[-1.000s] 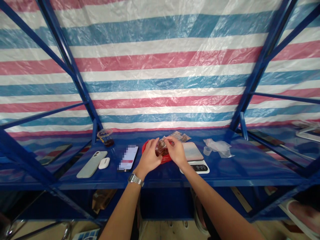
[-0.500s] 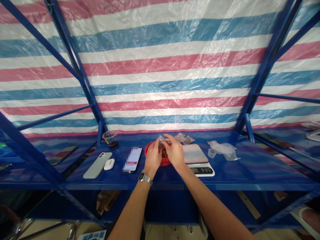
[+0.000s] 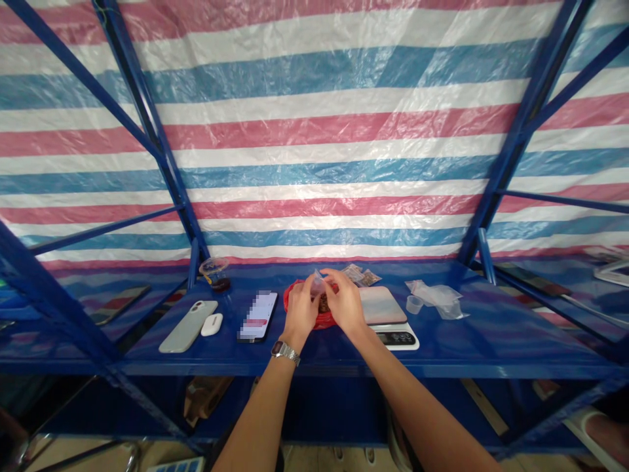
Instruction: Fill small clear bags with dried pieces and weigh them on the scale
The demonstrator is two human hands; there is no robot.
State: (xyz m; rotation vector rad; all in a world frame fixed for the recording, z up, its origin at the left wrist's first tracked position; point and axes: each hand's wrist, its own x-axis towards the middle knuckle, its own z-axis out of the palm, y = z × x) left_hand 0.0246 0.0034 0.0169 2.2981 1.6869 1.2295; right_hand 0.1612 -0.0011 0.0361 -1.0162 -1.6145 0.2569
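My left hand (image 3: 299,309) and my right hand (image 3: 345,303) meet over a red bowl (image 3: 324,320) on the blue shelf (image 3: 314,344). Both pinch a small clear plastic bag (image 3: 318,284) with brown pieces in it, held just above the bowl. A silver watch (image 3: 284,352) is on my left wrist. Right of the bowl stands a white kitchen scale (image 3: 386,311), its display facing me. More small filled bags (image 3: 361,275) lie behind the bowl.
A phone (image 3: 258,315) with a lit screen, white earbuds case (image 3: 211,324) and a grey phone (image 3: 189,325) face down lie left. A small cup with dark contents (image 3: 215,274) sits by the upright. Empty clear bags and a small cup (image 3: 435,296) lie right. A striped tarp hangs behind.
Both hands have drawn closer together and lifted the bag slightly above the bowl. The view shifted a little to the left.
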